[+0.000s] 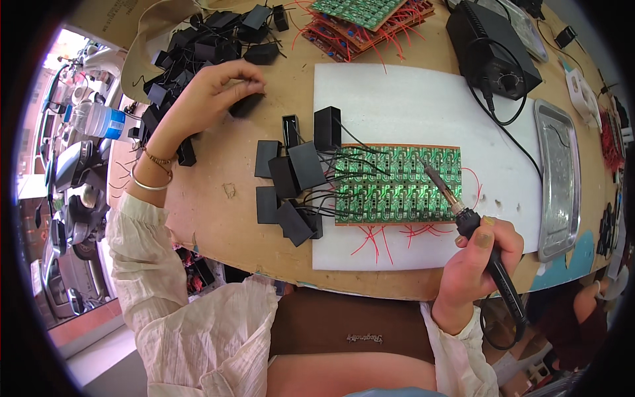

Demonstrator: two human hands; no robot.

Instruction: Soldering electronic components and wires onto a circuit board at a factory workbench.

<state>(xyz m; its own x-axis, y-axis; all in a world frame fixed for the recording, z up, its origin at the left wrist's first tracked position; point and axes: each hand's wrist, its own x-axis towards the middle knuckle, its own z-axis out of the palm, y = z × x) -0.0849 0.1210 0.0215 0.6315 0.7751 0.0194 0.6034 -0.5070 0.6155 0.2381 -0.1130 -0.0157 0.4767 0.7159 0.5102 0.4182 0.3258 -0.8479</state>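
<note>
While left [215,90] half-curled, right hand [477,255] round iron [468,221]

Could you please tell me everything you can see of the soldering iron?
The soldering iron has a black handle, a brass-coloured collar and a slim, dull metal barrel narrowing to a tip. The right hand grips it slantwise, tip toward the upper left, over the green circuit board panel; whether it touches the panel is unclear. A black cord loops from the handle's lower end.
</note>
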